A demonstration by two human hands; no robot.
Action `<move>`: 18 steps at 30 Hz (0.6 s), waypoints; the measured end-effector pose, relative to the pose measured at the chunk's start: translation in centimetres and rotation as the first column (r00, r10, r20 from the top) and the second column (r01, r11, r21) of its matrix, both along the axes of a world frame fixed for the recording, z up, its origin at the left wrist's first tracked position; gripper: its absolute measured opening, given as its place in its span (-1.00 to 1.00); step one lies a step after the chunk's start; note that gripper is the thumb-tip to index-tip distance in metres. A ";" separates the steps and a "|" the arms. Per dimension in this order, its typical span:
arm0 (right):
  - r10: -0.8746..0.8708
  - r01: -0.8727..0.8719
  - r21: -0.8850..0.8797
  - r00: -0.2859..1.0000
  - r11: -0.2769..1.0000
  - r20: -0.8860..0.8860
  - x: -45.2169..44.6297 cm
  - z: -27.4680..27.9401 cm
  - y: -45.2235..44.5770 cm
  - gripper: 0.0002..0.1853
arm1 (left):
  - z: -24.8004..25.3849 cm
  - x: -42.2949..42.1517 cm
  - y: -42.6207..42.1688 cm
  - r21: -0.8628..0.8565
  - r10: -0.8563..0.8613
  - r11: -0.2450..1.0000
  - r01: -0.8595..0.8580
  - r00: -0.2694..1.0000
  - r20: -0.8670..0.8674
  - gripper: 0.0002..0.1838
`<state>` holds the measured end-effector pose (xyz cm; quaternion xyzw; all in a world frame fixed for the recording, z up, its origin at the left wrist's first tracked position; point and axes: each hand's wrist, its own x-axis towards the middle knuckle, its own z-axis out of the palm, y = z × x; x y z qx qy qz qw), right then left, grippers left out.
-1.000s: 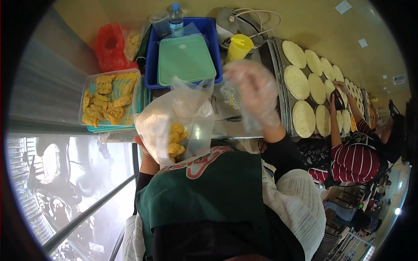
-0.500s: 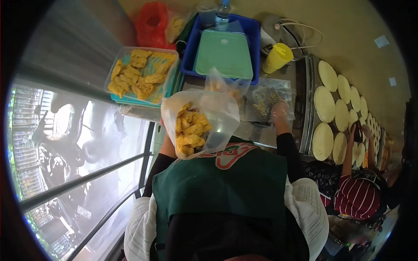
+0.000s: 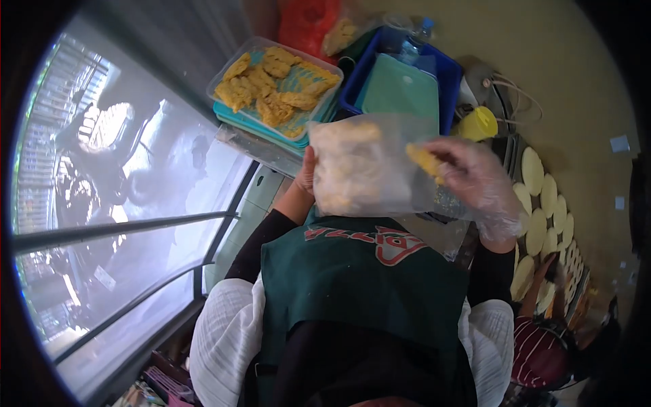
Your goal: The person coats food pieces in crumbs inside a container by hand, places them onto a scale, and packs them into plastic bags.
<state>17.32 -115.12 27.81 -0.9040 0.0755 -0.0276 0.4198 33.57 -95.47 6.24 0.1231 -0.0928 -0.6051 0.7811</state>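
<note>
My left hand [image 3: 308, 169] grips the side of a clear plastic bag [image 3: 369, 173] filled with breaded chicken pieces, held in front of my apron. The bag is tilted, its mouth facing right. My right hand [image 3: 478, 180], in a thin clear plastic glove, pinches one yellow breaded piece [image 3: 425, 163] at the bag's mouth. Both the bag and the right hand are slightly blurred. More breaded chicken pieces [image 3: 254, 88] lie in a clear plastic tub [image 3: 303, 80] beyond my left hand. A plastic sheet [image 3: 447, 237] shows partly beneath my right hand.
Behind the bag stands a blue tray [image 3: 447, 85] holding a green lid [image 3: 407, 91] and a water bottle [image 3: 415, 44]. To its right is a yellow cup [image 3: 478, 123]. Round flatbreads [image 3: 536, 224] line the right side, where another person [image 3: 542, 349] works. A red bag [image 3: 308, 27] sits at the back.
My right hand has risen from the plastic sheet to the bag's mouth, now with a breaded piece in its fingers. The bag has tipped toward it. The whole view has shifted and turned.
</note>
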 end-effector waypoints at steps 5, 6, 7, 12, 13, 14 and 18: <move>0.126 -0.040 0.267 0.941 0.963 -0.313 3.2 -2.9 1.8 -0.63 | -0.2 0.4 0.2 -0.162 -0.079 0.984 0.069 0.995 -0.057 0.03; 0.127 0.010 0.435 0.950 0.900 -0.284 3.7 -3.4 2.2 -0.64 | -0.6 0.6 0.4 -0.177 -0.091 0.981 0.078 0.994 -0.065 0.01; 0.118 0.059 0.590 0.959 0.806 -0.258 3.9 -3.7 2.7 -0.64 | -1.0 0.7 0.7 -0.251 -0.160 0.960 0.121 0.977 -0.141 -0.05; -0.009 0.180 0.671 0.968 0.719 -0.250 5.7 -2.9 6.1 -0.69 | -1.0 1.4 2.6 -0.185 -0.099 0.978 0.093 0.995 -0.022 -0.09; -0.018 0.175 0.586 0.965 0.791 -0.263 6.1 -2.7 5.9 -0.69 | -0.9 1.5 2.7 -0.176 -0.094 0.980 0.089 0.995 -0.021 -0.09; -0.030 0.168 0.495 0.961 0.853 -0.274 6.5 -2.6 5.9 -0.70 | -1.0 1.6 2.8 -0.174 -0.098 0.981 0.090 0.995 -0.034 -0.09; 0.192 -0.204 -0.077 0.972 0.976 -0.136 7.1 -4.7 6.3 -0.71 | -0.5 2.2 3.3 -0.126 -0.107 0.986 0.107 0.994 0.006 -0.10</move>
